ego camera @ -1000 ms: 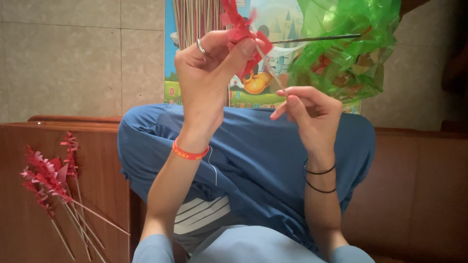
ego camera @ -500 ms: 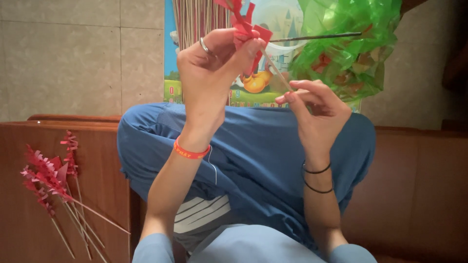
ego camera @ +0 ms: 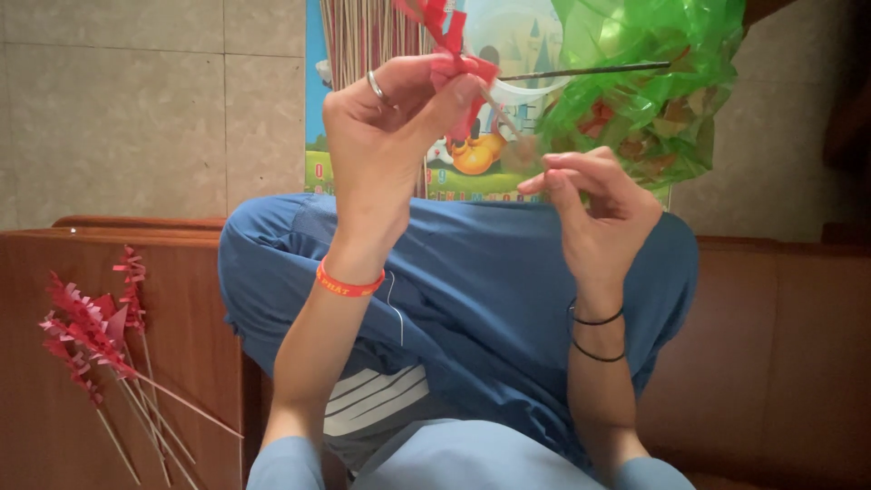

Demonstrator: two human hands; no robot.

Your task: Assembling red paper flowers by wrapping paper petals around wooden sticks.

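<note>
We see a crumpled green plastic bag [ego camera: 649, 91] at far right, and a bundle of finished red paper flowers on thin wooden sticks [ego camera: 95, 331] lying on the brown wooden bench [ego camera: 181, 363] at left. Our left hand [ego camera: 390, 136] pinches a red fringed paper flower [ego camera: 454, 59] up high. Our right hand [ego camera: 599, 209] pinches its thin wooden stick [ego camera: 508, 122] just beneath.

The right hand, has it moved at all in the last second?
Yes, slightly. The right hand has drifted right along the stick, a little farther from the left hand, judged against the picture mat behind, which sits unchanged.
</note>
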